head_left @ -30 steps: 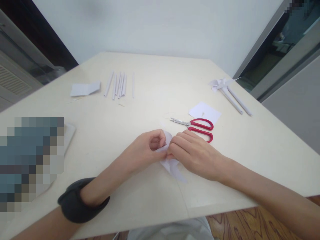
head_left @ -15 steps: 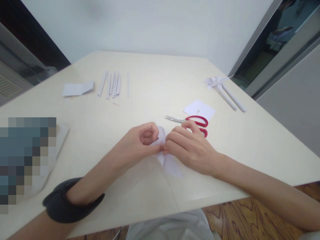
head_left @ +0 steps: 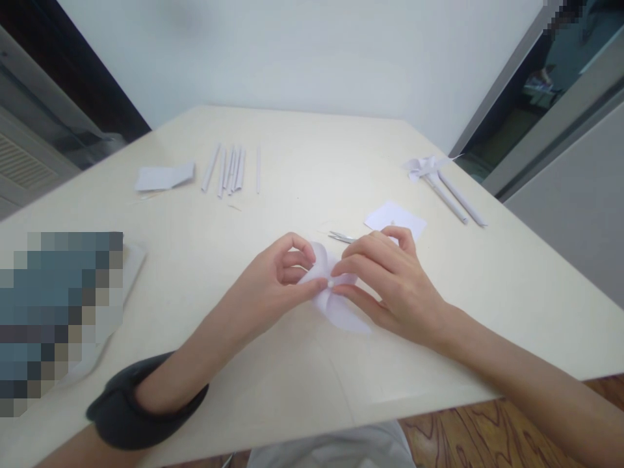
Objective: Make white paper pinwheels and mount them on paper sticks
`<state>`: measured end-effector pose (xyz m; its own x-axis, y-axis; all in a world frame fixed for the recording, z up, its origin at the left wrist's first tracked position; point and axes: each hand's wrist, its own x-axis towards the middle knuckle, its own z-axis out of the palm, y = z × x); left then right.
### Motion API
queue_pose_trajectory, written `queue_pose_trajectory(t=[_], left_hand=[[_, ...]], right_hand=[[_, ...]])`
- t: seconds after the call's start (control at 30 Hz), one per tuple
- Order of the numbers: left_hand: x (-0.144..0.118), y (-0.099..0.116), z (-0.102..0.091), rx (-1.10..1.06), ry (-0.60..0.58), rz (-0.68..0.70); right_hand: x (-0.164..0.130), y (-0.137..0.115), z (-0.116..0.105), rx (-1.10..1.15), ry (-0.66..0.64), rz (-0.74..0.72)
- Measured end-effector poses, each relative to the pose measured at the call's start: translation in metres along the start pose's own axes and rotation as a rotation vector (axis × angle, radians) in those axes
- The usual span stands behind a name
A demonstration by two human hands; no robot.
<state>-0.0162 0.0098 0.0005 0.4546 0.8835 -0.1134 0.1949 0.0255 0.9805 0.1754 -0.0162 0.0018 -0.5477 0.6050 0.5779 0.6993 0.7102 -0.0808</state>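
A: Where's the folded paper piece (head_left: 336,305) right now?

B: Near the front edge of the worktop (head_left: 302,162), about midway along it, pinched between both hands. The left hand (head_left: 273,286) has thumb and forefinger closed on its middle, other fingers curled loosely. The right hand (head_left: 390,286) meets it from the other side, fingertips pressed to the same spot, the rest of the hand arched over the paper.

A: Is there something small at the pinch point?

B: Possibly a pin head or bead; it is too small to tell.

A: What could go wrong?

B: The curled flaps look springy. If either pinch loosens, I'd judge they would pop open and the folds would be lost. Squeezing too hard could crease or tear the thin paper at its centre.

A: Anything close by to knock?

B: The scissors (head_left: 341,236) lie just behind the right hand, mostly hidden by it, blade tips poking out toward the left. A backward sweep of that hand could catch them. A white paper square (head_left: 394,218) sits just beyond.

A: And free room?

B: Bare worktop lies to the left of the hands and behind them. The paper sticks (head_left: 229,169) sit well apart toward the far left corner beside a paper scrap (head_left: 163,177), and the finished pinwheels (head_left: 439,179) rest near the right edge
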Motion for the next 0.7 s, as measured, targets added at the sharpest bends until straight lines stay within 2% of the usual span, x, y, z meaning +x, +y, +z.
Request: queue_pose_trajectory(t=[0.1,0.17,0.27,0.37,0.5,0.6,0.7], left_hand=[[0.0,-0.002,0.0,0.056,0.021,0.008],[0.0,-0.003,0.0,0.063,0.079,-0.01],[-0.002,0.0,0.002,-0.012,0.173,-0.039],[-0.006,0.007,0.006,-0.107,0.204,0.025],[-0.009,0.013,0.011,-0.129,0.192,0.135],[-0.009,0.013,0.011,-0.069,0.182,0.184],[-0.007,0.009,0.011,0.07,0.204,0.225]], right_hand=[[-0.001,0.001,0.002,-0.044,-0.022,-0.012],[-0.001,0.003,0.004,-0.073,-0.02,0.0],[-0.002,0.008,0.006,-0.095,0.044,0.075],[-0.001,0.01,0.006,-0.032,0.11,0.185],[0.001,0.012,0.005,0.334,0.129,0.47],[0.002,0.015,0.005,0.735,0.051,0.735],[0.002,0.018,0.007,1.046,-0.028,0.902]])
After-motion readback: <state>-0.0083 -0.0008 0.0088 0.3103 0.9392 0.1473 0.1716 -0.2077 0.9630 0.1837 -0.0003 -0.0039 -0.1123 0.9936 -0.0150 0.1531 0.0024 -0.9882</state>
